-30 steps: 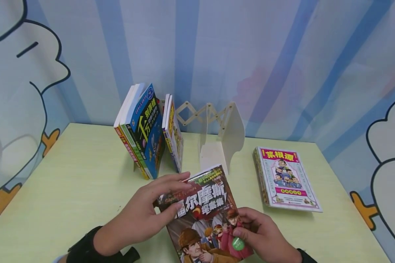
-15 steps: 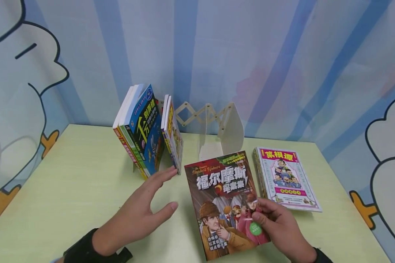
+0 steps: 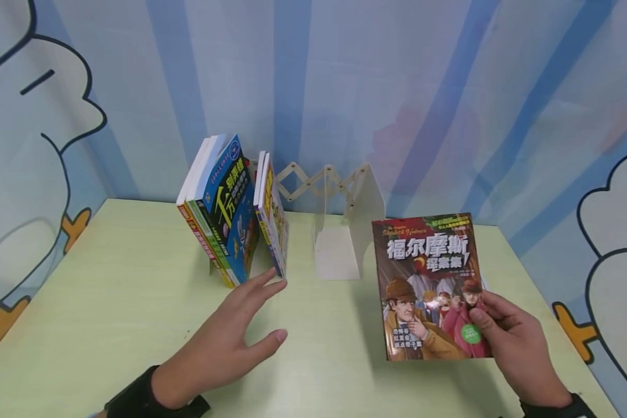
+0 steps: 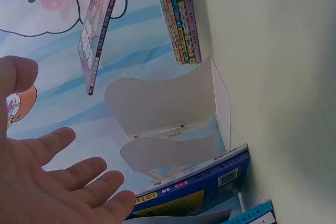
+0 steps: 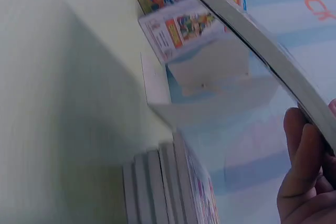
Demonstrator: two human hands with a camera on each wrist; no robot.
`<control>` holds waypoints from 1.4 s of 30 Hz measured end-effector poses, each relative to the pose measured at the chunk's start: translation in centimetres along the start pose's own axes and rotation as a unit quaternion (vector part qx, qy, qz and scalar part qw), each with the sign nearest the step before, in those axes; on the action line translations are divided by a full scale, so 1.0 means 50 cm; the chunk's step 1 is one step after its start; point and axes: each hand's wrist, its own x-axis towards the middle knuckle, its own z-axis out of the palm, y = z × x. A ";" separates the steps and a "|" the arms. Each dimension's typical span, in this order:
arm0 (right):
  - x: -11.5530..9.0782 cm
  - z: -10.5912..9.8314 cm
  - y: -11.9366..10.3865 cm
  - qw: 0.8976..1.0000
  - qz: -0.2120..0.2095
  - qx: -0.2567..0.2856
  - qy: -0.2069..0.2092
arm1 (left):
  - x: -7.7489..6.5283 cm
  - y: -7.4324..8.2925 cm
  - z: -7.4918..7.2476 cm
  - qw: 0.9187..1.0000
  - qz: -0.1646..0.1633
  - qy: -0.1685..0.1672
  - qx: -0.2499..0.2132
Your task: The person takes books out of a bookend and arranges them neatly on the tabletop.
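Brown book (image 3: 431, 290) hangs farther right than half second ago, hiding most of book pile (image 5: 170, 187) from head view. My left hand (image 3: 222, 343): loose, fingers apart, holding nothing, near thin standing books (image 3: 274, 215). White stand (image 3: 337, 255) next. Then my right hand (image 3: 522, 345), pinching brown book's right edge, thumb on front. Seems light, bit bendy; shiny, so maybe slippy. Left edge, spine, looks stiffest to grab.

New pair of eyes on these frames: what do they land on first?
Probably the brown Sherlock Holmes book, cover facing the head camera, gripped in the right hand above the table's right side. Next, the bright blue book, tilted in the left part of the white rack. Then the empty left hand, nearer the camera.
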 end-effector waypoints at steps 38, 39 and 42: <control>0.112 -0.055 0.101 0.961 0.120 -0.246 -0.037 | -0.004 -0.006 0.019 0.999 -0.015 -0.020 0.048; 0.112 -0.054 0.103 0.961 0.122 -0.246 -0.035 | -0.005 -0.005 0.020 0.999 -0.015 -0.020 0.049; 0.113 -0.051 0.106 0.961 0.121 -0.247 -0.033 | -0.004 -0.005 0.022 0.998 -0.020 -0.023 0.051</control>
